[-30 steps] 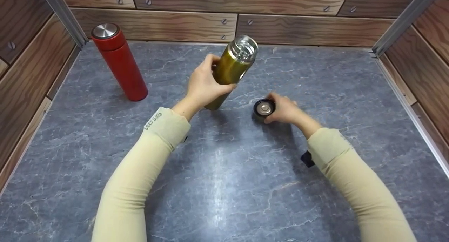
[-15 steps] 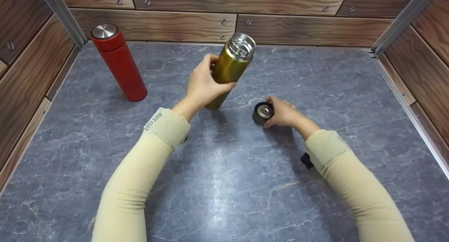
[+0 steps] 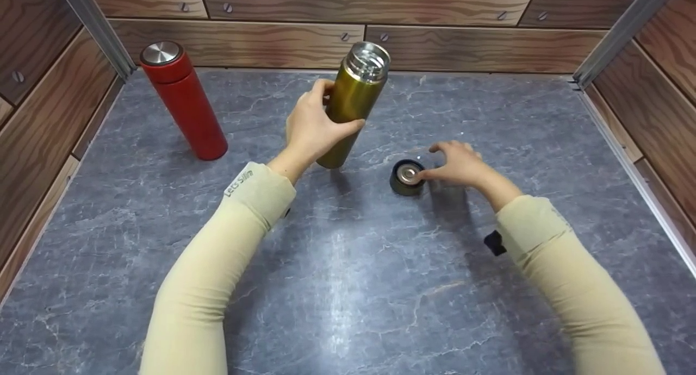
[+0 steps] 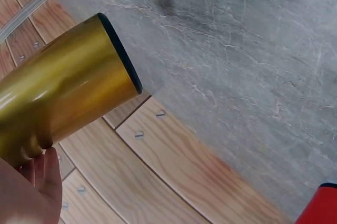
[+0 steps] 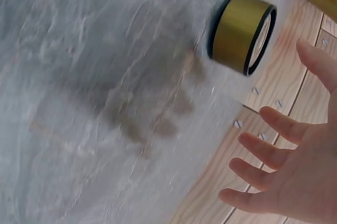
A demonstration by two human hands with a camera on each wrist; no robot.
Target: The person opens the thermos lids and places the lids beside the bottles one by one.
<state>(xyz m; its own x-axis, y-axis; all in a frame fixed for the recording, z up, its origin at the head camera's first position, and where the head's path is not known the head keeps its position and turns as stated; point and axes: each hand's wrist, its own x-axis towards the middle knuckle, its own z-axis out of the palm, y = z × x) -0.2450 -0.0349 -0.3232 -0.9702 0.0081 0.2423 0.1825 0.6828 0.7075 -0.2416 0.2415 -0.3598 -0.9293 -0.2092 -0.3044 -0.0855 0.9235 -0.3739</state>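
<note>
My left hand (image 3: 315, 122) grips a gold thermos flask (image 3: 356, 98) round its middle. The flask's silver mouth is uncovered, and in the left wrist view its dark-rimmed base (image 4: 122, 53) points to the right. Just right of the flask, a gold lid (image 3: 408, 178) with a black rim lies on the table, its inner side up. Beside it is my right hand (image 3: 462, 166), fingers spread and nothing held. In the right wrist view a gap shows between that hand (image 5: 300, 166) and the lid (image 5: 242, 33).
A red thermos flask (image 3: 190, 103) with a silver-topped lid stands at the back left. Wood-patterned walls (image 3: 283, 43) enclose the grey marbled table (image 3: 348, 288) at the back and sides. Metal posts (image 3: 609, 38) mark the back corners.
My right hand has let go of the lid and drawn off to the right, fingers spreading; the lid stays on the table. My left hand and the flask have shifted slightly up and left.
</note>
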